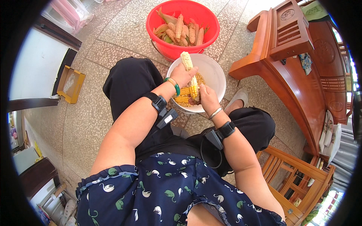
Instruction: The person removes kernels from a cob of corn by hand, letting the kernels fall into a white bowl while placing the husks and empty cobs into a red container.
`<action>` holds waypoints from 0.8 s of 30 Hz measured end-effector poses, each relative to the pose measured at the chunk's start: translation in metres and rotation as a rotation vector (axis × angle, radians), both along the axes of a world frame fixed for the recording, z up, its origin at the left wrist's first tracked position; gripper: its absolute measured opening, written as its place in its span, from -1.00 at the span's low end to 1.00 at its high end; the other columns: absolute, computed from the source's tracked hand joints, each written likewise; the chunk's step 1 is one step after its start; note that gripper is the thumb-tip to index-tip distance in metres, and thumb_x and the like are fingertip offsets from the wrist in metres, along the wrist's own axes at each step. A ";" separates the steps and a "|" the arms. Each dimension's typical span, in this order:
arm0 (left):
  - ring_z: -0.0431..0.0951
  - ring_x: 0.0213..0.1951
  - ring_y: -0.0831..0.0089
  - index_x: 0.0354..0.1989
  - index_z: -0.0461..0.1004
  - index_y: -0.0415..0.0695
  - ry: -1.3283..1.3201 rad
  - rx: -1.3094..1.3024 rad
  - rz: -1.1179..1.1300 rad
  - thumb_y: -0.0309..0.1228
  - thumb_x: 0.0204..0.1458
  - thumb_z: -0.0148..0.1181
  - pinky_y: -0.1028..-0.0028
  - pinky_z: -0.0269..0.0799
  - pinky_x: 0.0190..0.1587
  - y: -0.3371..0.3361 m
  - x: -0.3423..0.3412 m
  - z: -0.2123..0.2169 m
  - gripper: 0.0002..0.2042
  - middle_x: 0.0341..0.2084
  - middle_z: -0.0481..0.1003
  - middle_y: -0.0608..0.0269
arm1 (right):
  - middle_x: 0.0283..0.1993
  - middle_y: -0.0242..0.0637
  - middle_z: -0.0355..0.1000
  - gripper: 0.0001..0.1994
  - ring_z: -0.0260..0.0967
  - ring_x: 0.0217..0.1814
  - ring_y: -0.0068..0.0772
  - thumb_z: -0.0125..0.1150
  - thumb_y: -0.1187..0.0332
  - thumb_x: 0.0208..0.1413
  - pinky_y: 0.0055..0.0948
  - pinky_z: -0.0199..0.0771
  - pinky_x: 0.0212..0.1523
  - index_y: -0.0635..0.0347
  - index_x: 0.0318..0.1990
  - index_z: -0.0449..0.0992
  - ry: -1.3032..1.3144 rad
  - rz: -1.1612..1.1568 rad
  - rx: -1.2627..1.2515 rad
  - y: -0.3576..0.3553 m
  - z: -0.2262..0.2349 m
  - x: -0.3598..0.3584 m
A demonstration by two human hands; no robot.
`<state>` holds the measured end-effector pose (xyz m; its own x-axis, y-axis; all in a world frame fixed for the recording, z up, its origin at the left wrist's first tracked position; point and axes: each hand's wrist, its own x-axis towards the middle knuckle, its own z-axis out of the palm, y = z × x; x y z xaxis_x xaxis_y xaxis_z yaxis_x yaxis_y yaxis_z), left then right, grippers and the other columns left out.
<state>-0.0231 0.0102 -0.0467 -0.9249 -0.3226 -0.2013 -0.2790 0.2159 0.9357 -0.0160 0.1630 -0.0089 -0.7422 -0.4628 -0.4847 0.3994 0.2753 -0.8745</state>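
My left hand (pixel 183 75) grips a corn cob (pixel 187 63) and holds it upright over a white bowl (pixel 215 70). The cob's upper part is stripped pale; its lower part keeps yellow kernels. My right hand (pixel 207 97) presses against the kernelled lower part of the cob, fingers curled on it. Loose yellow kernels (pixel 183 98) lie in the bowl under my hands. The bowl rests between my knees, on black trousers. Both wrists wear black strapped devices, and the left also has a green bangle.
A red basin (pixel 206 17) of stripped cobs and husks stands on the terrazzo floor beyond the bowl. A carved red-brown wooden bench (pixel 288 49) runs along the right. A wooden chair (pixel 298 177) is at lower right. A yellow box (pixel 70 83) lies at left.
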 end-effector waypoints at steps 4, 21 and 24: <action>0.36 -0.70 0.57 -0.28 0.37 -0.22 -0.051 0.004 0.026 -0.23 -0.07 0.11 0.57 0.25 -0.71 -0.002 -0.001 -0.007 -0.70 -0.60 0.41 0.29 | -0.55 -0.24 0.33 -0.71 0.37 -0.38 -0.45 -0.22 0.31 0.13 -0.46 0.37 -0.32 0.37 -0.34 0.39 0.234 0.052 0.162 0.002 -0.006 -0.005; 0.46 -0.28 0.36 -0.17 0.35 -0.25 -0.127 -0.082 0.025 -0.16 -0.11 0.16 0.44 0.34 -0.20 -0.003 -0.003 -0.004 -0.57 -0.31 0.46 0.11 | -0.23 -0.29 0.35 -0.71 0.32 -0.27 -0.53 -0.19 0.30 0.13 -0.54 0.38 -0.34 0.26 -0.08 0.32 -0.219 -0.069 -0.116 0.004 0.006 -0.006; 0.46 -0.28 0.36 -0.16 0.35 -0.25 -0.107 -0.064 0.022 -0.15 -0.11 0.15 0.45 0.34 -0.19 -0.003 -0.003 -0.002 -0.56 -0.31 0.46 0.10 | -0.20 -0.26 0.34 -0.70 0.33 -0.24 -0.47 -0.21 0.30 0.14 -0.49 0.39 -0.31 0.27 -0.08 0.31 -0.073 -0.103 -0.047 0.004 -0.003 -0.011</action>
<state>-0.0259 0.0075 -0.0492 -0.8919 -0.3576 -0.2769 -0.3817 0.2667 0.8850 -0.0266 0.1673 -0.0117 -0.7508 -0.4090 -0.5186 0.4861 0.1893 -0.8531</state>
